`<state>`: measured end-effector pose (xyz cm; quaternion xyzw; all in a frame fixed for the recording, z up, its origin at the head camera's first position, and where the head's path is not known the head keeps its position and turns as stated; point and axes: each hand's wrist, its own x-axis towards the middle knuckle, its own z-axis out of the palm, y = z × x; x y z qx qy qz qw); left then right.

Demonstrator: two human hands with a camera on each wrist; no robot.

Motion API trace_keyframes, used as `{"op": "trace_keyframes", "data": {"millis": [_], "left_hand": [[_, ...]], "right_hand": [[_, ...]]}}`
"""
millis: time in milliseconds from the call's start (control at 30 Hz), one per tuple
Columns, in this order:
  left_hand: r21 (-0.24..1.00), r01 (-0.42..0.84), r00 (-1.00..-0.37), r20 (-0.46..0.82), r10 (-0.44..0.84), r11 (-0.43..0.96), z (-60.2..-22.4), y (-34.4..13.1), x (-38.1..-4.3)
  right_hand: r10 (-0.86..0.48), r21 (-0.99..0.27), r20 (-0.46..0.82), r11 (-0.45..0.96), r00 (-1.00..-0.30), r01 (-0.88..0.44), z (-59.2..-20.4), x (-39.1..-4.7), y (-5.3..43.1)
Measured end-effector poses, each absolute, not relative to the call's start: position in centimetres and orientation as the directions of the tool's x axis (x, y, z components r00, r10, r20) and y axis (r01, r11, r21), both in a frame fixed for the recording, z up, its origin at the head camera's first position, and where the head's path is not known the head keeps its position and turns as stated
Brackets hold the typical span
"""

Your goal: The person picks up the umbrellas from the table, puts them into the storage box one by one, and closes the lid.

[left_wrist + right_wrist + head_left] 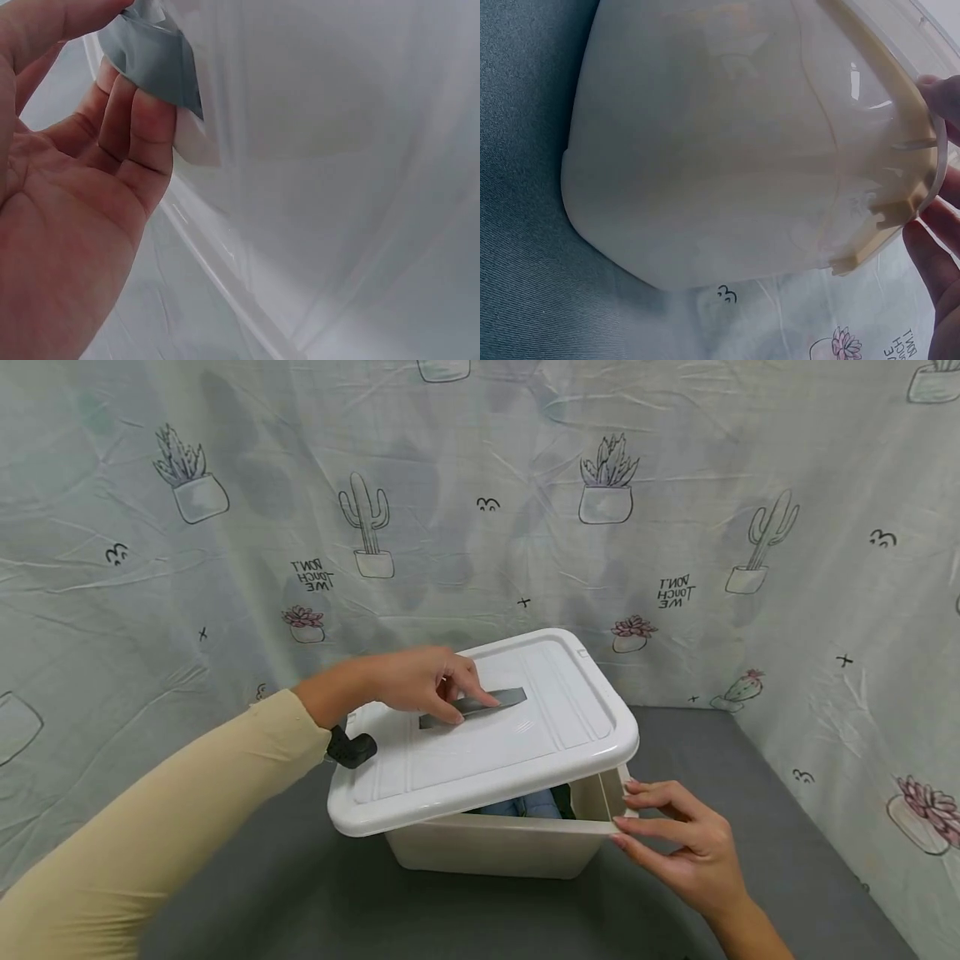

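Observation:
In the head view a white plastic lid (547,727) sits tilted over a pale storage box (495,850), its right front side raised from the rim. My left hand (420,681) pinches the grey strap handle (513,697) on top of the lid. In the left wrist view, fingers are curled around that grey strap handle (154,64). My right hand (686,839) grips the box's right front corner, thumb and fingers at the rim; the right wrist view shows the same rim (939,161). Through the gap, blue fabric (536,805) and something dark (563,800) show inside; the rest is hidden.
The box stands on a dark grey cloth-like surface (675,752). Behind and beside it hangs a pale curtain (480,560) printed with cactus drawings. A black device (352,749) is on my left wrist, close to the lid's left edge.

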<state>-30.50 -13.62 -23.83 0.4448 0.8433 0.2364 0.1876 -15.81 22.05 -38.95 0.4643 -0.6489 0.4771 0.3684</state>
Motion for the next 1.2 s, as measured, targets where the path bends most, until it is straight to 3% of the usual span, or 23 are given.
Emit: {"op": "trace_keyframes", "data": {"millis": [300, 700, 967, 1200], "left_hand": [[0.551, 0.668, -0.487, -0.184, 0.854, 0.500, -24.0, -11.9, -30.7], [0.519, 0.703, -0.436, -0.226, 0.871, 0.486, -24.4, -10.0, -31.2], [0.489, 0.720, -0.422, -0.256, 0.870, 0.493, -25.0, -9.3, -31.5], [0.486, 0.724, -0.409, -0.268, 0.872, 0.489, -25.4, -8.8, -31.4]], "right_hand": [[-0.207, -0.323, 0.924, 0.034, -0.323, -0.946, -39.4, -15.8, 22.0], [-0.132, -0.280, 0.955, -0.096, -0.266, -0.955, -39.8, -16.2, 21.7], [0.042, -0.259, 0.964, -0.093, -0.263, -0.961, -39.6, -16.2, 21.8], [-0.023, -0.266, 0.964, -0.090, -0.265, -0.960, -38.7, -16.1, 21.6]]}}
